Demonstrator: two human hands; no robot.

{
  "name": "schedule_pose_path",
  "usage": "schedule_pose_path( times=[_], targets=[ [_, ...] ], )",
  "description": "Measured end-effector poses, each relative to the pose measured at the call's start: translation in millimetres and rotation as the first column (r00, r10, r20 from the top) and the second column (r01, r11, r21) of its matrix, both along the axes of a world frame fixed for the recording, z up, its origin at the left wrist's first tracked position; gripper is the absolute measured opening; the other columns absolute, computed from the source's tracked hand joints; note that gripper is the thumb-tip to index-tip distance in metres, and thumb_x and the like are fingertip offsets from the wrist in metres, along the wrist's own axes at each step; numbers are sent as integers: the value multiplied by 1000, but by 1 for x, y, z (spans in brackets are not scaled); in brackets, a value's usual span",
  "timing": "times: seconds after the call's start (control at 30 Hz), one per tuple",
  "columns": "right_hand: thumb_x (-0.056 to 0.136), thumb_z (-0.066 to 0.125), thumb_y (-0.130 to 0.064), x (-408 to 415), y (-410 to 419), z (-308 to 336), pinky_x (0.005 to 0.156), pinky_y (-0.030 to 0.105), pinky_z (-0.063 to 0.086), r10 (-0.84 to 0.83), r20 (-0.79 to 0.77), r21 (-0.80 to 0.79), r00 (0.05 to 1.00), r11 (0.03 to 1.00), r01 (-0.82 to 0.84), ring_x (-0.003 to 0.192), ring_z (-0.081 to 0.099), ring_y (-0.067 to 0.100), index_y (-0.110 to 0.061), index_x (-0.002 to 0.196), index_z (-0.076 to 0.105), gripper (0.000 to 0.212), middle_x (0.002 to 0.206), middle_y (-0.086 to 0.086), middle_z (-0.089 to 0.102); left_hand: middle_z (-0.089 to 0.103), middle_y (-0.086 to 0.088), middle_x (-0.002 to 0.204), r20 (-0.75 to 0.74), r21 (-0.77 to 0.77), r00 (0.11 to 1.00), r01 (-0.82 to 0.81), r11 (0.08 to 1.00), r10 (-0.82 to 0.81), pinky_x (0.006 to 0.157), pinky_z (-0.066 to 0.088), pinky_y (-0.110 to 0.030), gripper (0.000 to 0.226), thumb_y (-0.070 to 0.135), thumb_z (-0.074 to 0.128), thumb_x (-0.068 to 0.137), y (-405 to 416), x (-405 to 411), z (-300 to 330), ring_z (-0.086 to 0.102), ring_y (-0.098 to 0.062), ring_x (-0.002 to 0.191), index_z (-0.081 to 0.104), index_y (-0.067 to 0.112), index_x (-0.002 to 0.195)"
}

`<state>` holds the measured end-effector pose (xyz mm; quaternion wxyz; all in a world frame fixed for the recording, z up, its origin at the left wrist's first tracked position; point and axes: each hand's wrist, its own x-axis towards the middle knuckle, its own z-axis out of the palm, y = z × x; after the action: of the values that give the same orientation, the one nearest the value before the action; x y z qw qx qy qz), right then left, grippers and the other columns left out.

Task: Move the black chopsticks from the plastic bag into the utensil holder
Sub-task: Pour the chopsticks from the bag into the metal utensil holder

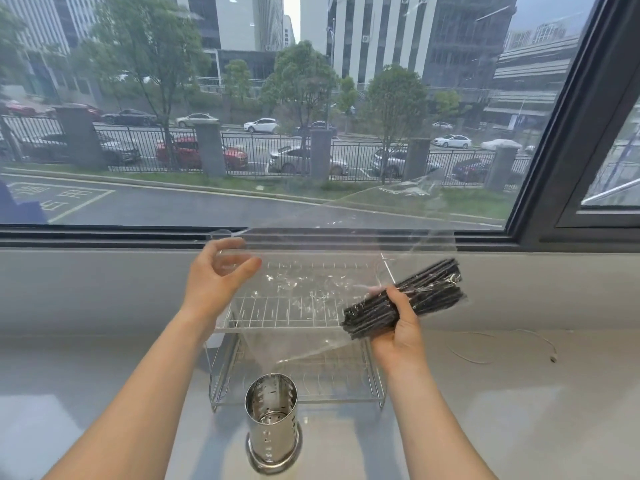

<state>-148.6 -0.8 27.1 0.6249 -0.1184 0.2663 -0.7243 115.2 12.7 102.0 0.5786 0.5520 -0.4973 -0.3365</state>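
Note:
A bundle of black chopsticks [405,301] lies inside a large clear plastic bag [311,282], held up above a wire rack. My right hand [398,334] grips the bundle's near end through the film. My left hand [216,275] is at the bag's left, open end, with thumb and fingers curled and apart; whether it pinches the film I cannot tell. The utensil holder [272,420], a shiny perforated steel cylinder, stands upright and empty on the counter below and between my hands.
A two-tier wire dish rack [375,386] stands behind the holder, against the wall under a wide window [242,116]. A thin white cable [498,355] lies on the pale counter [519,427] to the right.

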Motion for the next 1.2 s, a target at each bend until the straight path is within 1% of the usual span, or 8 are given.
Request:
schedule_pose_path(
  times=[0.23, 0.4, 0.53, 0.7, 0.8, 0.87, 1.07, 1.2],
  targets=[
    [67, 85, -1, 17, -17, -4, 89, 55, 57, -159, -270, 64, 950, 981, 183, 86, 69, 34, -6, 91, 69, 29, 99, 21, 70, 56, 3, 138, 178, -67, 973, -138, 988, 148, 101, 41, -30, 80, 40, 84, 77, -13, 33, -24, 55, -17, 125, 44, 32, 145],
    [78, 78, 7, 42, -15, -2, 60, 29, 60, -138, -534, -30, 834, 989, 145, 66, 74, 17, -4, 86, 70, 15, 73, 3, 77, 54, 10, 142, 300, 41, 953, 29, 999, -40, 110, 35, -35, 84, 45, 81, 80, -20, 32, -31, 48, -10, 131, 35, 43, 151],
    [79, 76, 9, 63, -11, 0, 53, 24, 55, -131, -637, -60, 759, 991, 121, 54, 68, 9, -8, 71, 71, 19, 63, 1, 73, 62, 13, 132, 321, 138, 943, 43, 989, -86, 110, 37, -41, 77, 48, 76, 84, -18, 35, -49, 50, -9, 125, 37, 40, 150],
    [78, 76, 9, 69, -12, 5, 59, 33, 57, -117, -660, -56, 742, 993, 107, 60, 68, 19, -15, 57, 71, 32, 65, 5, 72, 72, 8, 98, 316, 121, 947, 23, 992, -60, 95, 51, -37, 39, 35, 77, 87, -13, 43, -63, 66, -4, 98, 65, 34, 124],
    [79, 75, 6, 65, -16, 13, 65, 39, 58, -125, -653, -77, 746, 992, 99, 67, 67, 27, 1, 80, 70, 7, 75, 18, 71, 75, 0, 88, 376, 105, 923, 38, 994, -74, 82, 59, -38, 13, 37, 76, 87, -13, 44, -64, 73, -19, 79, 72, 36, 99],
    [79, 76, 4, 65, -20, 15, 64, 38, 59, -121, -656, -98, 745, 992, 75, 67, 68, 27, 1, 87, 69, 11, 74, 16, 71, 75, -3, 86, 401, 99, 911, 55, 994, -91, 72, 61, -39, 4, 38, 73, 89, -12, 43, -62, 73, -17, 67, 72, 37, 93],
    [80, 76, 4, 64, -24, 6, 65, 38, 58, -115, -626, -89, 771, 993, 77, 66, 67, 28, 12, 100, 65, 24, 78, 21, 69, 74, -9, 85, 351, 110, 931, 61, 992, -96, 44, 47, -17, 11, 37, 70, 92, -7, 42, -55, 63, -12, 51, 73, 26, 89],
    [80, 75, 5, 63, -22, 6, 59, 35, 58, -115, -623, -93, 773, 993, 73, 61, 67, 24, 12, 97, 66, 21, 73, 17, 70, 75, -7, 80, 359, 117, 926, 76, 990, -113, 38, 43, -17, 16, 39, 71, 92, -4, 46, -50, 60, -18, 46, 72, 24, 86]
  ],
)
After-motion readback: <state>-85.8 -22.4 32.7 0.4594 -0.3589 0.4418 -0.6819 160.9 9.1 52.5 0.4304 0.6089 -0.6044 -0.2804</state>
